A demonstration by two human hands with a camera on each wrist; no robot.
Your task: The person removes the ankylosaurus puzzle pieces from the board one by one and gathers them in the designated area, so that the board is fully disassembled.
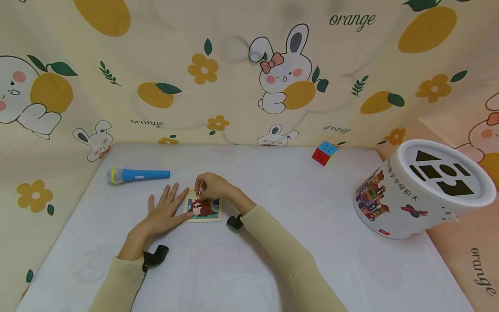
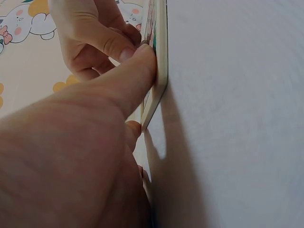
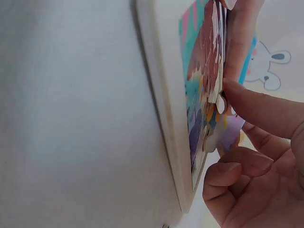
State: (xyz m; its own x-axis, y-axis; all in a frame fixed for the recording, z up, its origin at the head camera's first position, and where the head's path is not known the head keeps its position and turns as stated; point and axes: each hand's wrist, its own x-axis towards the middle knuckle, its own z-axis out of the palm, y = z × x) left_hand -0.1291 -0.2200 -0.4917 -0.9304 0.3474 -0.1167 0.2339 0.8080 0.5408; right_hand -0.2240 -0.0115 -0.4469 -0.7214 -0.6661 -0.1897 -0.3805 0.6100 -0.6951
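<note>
A wooden-framed jigsaw puzzle (image 1: 204,211) is seen lying on the tabletop (image 1: 335,255) between the two hands, its upper right portion covered in the head view by the right hand (image 1: 213,186) and its lower left corner by the thumb of the left hand (image 1: 163,213). By the right hand a small puzzle piece (image 1: 201,190) is pinched between thumb and fingers; from above, little more than a pale pinkish patch of it can be made out, whereas in the right wrist view its lavender face and rounded tabs are shown, though part is hidden by the fingers. The left hand is spread, its thumb laid on the puzzle; in the left wrist view its other fingers are mostly hidden behind the thumb, and the picture is reduced to a thin, unreadable strip. Loose-looking raised edges of pieces are revealed within the frame only by the right wrist view, where the puzzle's top is cut off. Only in the head view are the blue toy microphone (image 1: 144,174), the two-by-two cube (image 1: 325,153) and the white bucket (image 1: 409,199) with a shape-cut lid (image 1: 477,182) fully shown; both sleeves (image 1: 288,255) are cut off by its lower edge.
</note>
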